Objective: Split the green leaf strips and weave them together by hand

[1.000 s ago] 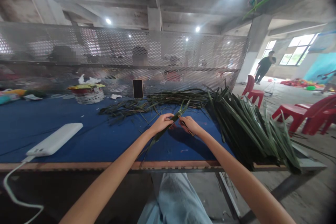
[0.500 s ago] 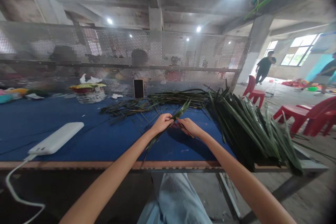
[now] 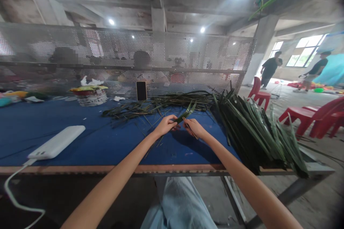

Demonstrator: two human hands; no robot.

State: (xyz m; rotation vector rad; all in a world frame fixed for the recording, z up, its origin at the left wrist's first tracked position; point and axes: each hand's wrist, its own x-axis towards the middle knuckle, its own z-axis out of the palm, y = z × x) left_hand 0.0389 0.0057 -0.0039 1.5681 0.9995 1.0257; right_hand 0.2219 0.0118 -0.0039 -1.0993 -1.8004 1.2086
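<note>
My left hand [image 3: 166, 124] is closed around a long green palm leaf [image 3: 186, 113], whose tip sticks up and to the right past my fingers. My right hand [image 3: 194, 127] is closed beside it, pinching the same leaf and a thin strip that runs down past my wrist. Both hands hover over the blue table top [image 3: 88, 139], just in front of a scatter of loose leaf strips [image 3: 150, 106].
A thick stack of green palm leaves [image 3: 255, 132] lies at the table's right end. A white power bank [image 3: 56, 142] with a cable sits left, a phone [image 3: 141, 90] leans on the mesh screen, a basket [image 3: 90, 96] stands further left. Red plastic chairs [image 3: 314, 116] and two people are at right.
The leaf has slid through my left hand: its lower tail no longer reaches the table's front edge, and its tip stands shorter. A second person has come into view at the far right.
</note>
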